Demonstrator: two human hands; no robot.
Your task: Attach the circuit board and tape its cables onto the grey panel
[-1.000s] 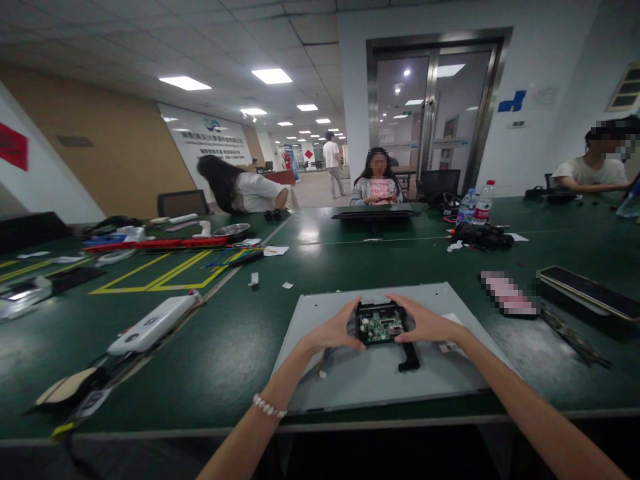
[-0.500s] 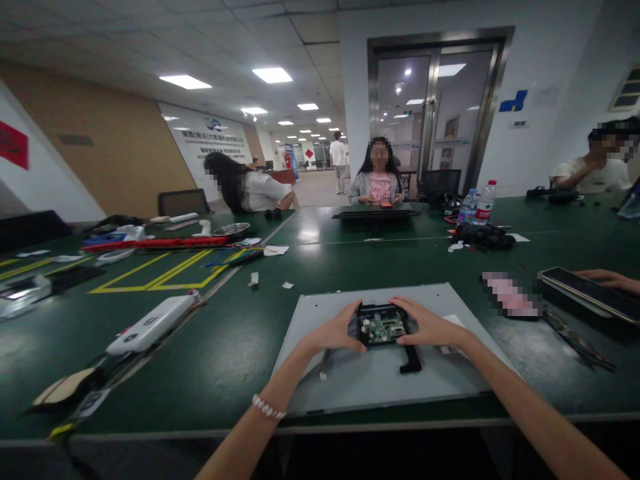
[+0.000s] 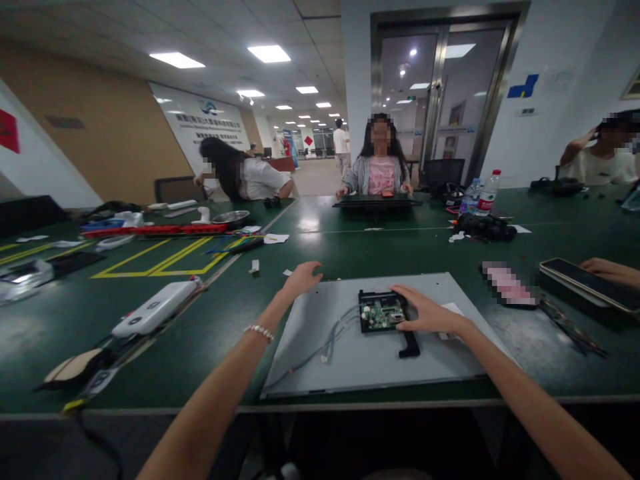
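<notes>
A grey flat panel (image 3: 320,353) lies on the green table. On its middle rests a black frame with a green circuit board (image 3: 383,315) in it; a black arm-like piece (image 3: 410,345) sticks out below. My right hand (image 3: 427,312) grips the frame's right side, thumb at the lower edge and fingers at the upper one. Beyond the panel's far left corner, my left hand (image 3: 303,277) is raised with curved fingers apart and nothing visible in it. Thin grey cables (image 3: 331,338) run from the frame's left side across the panel. A paper label (image 3: 453,320) sits partly behind my right hand.
To the left lie a white long device (image 3: 156,308) and a red bar (image 3: 183,229). Right of the panel are a pink-screened phone (image 3: 507,283), cable-like dark strands (image 3: 573,327) and a dark tablet-like device (image 3: 595,283) under another person's hand. Bottles (image 3: 487,193) stand farther back.
My left hand has let go of the frame's left side and moved up and left, uncovering the cables. My right hand stays on the frame.
</notes>
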